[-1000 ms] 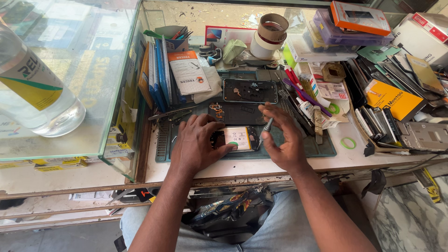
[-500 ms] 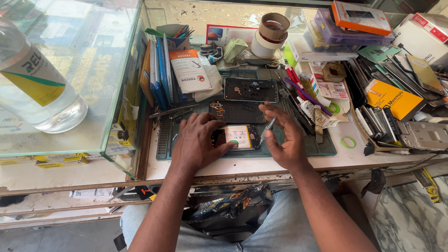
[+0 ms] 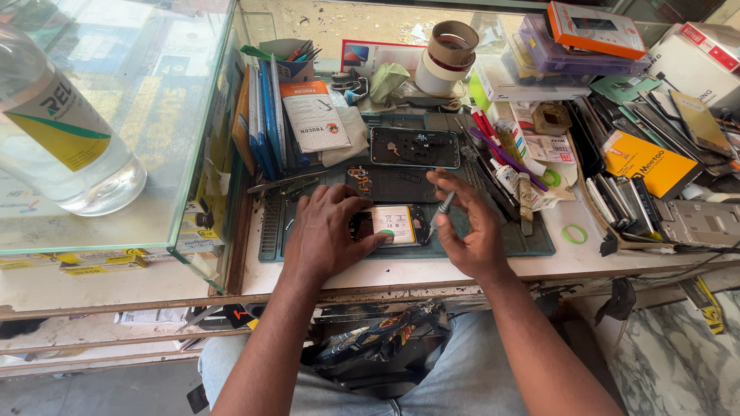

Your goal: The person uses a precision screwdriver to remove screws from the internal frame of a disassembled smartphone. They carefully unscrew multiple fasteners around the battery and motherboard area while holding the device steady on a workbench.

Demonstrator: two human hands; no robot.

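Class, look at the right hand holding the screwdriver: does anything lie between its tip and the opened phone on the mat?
Nothing visible does. The right hand holds the screwdriver just beside the opened phone, which the left hand steadies from the other side.

Left hand [image 3: 331, 231] steadies opened phone [image 3: 388, 225] (battery showing); right hand [image 3: 472, 223] grips screwdriver [image 3: 442, 208].

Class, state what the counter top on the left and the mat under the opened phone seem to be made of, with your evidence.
Counter top: clear glass, glossy; items beneath show through it. Mat: probably rubber or silicone, matte dark green, lying flat under the opened phone.
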